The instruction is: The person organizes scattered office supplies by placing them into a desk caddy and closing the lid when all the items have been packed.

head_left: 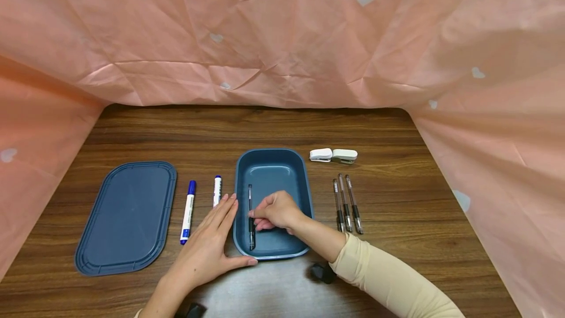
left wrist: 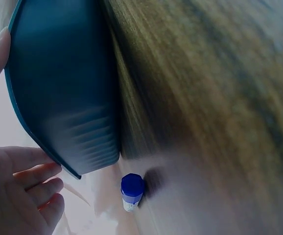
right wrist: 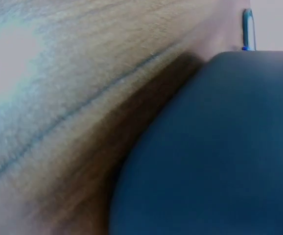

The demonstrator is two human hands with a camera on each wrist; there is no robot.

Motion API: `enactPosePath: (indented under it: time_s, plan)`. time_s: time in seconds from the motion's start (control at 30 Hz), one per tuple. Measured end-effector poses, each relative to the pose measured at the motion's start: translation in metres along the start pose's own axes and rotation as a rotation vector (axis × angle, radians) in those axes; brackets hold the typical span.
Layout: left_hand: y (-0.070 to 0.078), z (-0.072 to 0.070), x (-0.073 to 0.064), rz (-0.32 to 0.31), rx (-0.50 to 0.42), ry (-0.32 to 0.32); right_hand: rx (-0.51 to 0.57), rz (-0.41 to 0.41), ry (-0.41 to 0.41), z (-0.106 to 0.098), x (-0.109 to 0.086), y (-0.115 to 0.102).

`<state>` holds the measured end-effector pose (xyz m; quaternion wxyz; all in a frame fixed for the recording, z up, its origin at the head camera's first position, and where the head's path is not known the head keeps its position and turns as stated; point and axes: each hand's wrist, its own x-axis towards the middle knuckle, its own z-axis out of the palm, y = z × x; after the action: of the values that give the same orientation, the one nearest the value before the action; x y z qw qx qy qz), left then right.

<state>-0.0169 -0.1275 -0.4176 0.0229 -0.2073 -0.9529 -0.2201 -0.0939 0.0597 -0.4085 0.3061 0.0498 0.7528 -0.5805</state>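
A blue plastic box (head_left: 273,166) stands on the table, with a black gel pen (head_left: 250,199) lengthwise inside along its left side. My right hand (head_left: 275,212) reaches over the box's right wall and pinches that pen between thumb and fingers. With fingers straight, my left hand (head_left: 209,244) rests against the box's left rim, its thumb at the near edge. The left wrist view shows the fingertips (left wrist: 53,169) at the rim of the box (left wrist: 63,88). In the right wrist view the box's outer wall (right wrist: 215,147) fills much of the picture and the hand is mostly hidden.
Left of the box lie two white markers with blue caps, one whole (head_left: 188,212) and one partly covered (head_left: 217,190) by my left hand. Farther left is a blue lid (head_left: 128,215). Three gel pens (head_left: 346,205) lie right of the box, below two small white staplers (head_left: 333,155).
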Motion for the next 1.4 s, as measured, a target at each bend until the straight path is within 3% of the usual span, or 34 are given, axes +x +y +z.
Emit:
enactPosePath:
  time_s: [0.63, 1.4]
  plan:
    - [0.002, -0.002, 0.001, -0.026, -0.019, -0.016, 0.029, -0.135, 0.006, -0.041, -0.029, -0.040]
    - [0.001, -0.002, 0.001, -0.017, -0.004, -0.009, 0.075, -0.292, 0.113, -0.101, -0.089, -0.086]
